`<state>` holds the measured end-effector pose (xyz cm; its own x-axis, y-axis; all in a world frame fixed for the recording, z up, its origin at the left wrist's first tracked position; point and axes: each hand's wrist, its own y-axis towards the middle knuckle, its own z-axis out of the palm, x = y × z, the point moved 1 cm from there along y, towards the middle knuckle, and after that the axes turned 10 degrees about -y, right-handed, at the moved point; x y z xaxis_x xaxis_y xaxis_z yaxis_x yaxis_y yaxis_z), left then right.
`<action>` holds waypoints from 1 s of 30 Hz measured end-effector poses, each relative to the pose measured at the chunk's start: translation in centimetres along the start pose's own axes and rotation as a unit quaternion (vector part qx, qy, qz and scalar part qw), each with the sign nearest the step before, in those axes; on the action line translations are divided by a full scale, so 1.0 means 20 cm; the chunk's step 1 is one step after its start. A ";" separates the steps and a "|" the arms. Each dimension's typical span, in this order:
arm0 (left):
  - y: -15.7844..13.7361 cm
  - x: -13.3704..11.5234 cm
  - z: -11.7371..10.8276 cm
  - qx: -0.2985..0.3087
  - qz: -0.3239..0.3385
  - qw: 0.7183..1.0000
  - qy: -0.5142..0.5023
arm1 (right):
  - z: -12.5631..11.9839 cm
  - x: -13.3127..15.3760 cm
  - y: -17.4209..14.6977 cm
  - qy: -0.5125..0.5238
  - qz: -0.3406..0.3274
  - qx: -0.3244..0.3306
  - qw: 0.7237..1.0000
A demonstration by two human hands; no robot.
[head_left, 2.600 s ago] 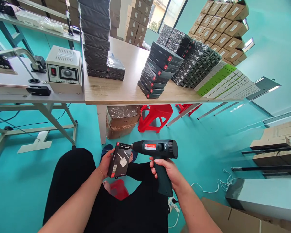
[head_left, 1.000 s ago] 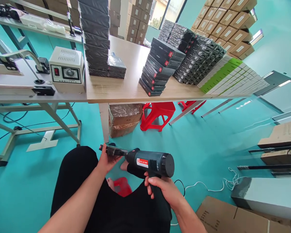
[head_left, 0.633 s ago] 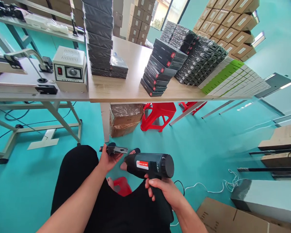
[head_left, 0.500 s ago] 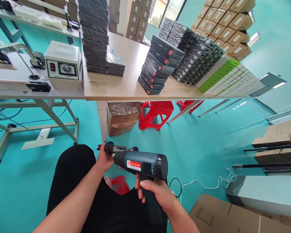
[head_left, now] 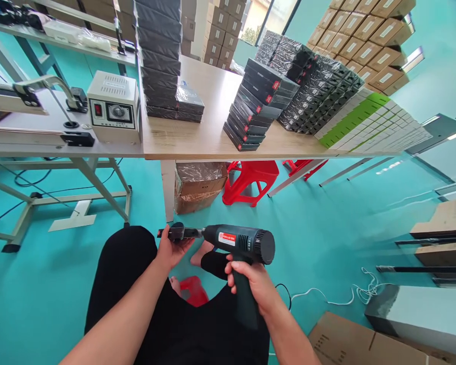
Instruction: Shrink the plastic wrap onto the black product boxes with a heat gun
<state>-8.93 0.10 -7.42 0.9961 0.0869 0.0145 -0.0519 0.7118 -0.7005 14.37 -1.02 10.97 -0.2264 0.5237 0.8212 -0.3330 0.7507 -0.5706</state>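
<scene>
A dark heat gun (head_left: 247, 244) with a red-and-white label is gripped by its handle in my right hand (head_left: 251, 281). Its nozzle points left, at a small black box (head_left: 180, 232) seen nearly edge-on. My left hand (head_left: 173, 248) holds that box from below and its left end, fingers closed on it. The nozzle tip lies close to the box's right end; whether they touch I cannot tell. Both hands are over my lap, below the table edge. On the wooden table (head_left: 167, 139) a stack of black boxes with red marks (head_left: 254, 111) leans slightly.
A beige control box (head_left: 114, 109) and a sealing machine (head_left: 41, 91) stand on the left table. More wrapped black boxes (head_left: 161, 61) are stacked behind. Below are a carton (head_left: 199, 190) and a red stool (head_left: 253, 180). A white cord (head_left: 327, 299) runs across the floor at right.
The heat gun has shifted slightly right and up, with its nozzle drawn back from my left hand to the box's right end. The whole view has also shifted a little.
</scene>
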 end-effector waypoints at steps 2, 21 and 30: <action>0.00 0.00 0.00 -0.004 0.005 1.000 -0.004 | -0.04 -0.02 0.00 -0.011 0.023 0.015 1.000; 0.00 0.01 0.00 0.001 -0.006 1.000 0.018 | -0.03 -0.06 -0.01 0.032 0.003 -0.002 0.999; -0.06 -0.02 0.06 0.055 0.016 0.998 0.002 | -0.13 -0.09 -0.10 0.124 -0.004 0.025 0.992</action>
<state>-9.34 0.04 -5.77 0.9941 0.1081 -0.0102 -0.0912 0.7807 -0.6182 17.90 -2.38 10.70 0.0072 0.6060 0.7954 -0.3810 0.7371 -0.5582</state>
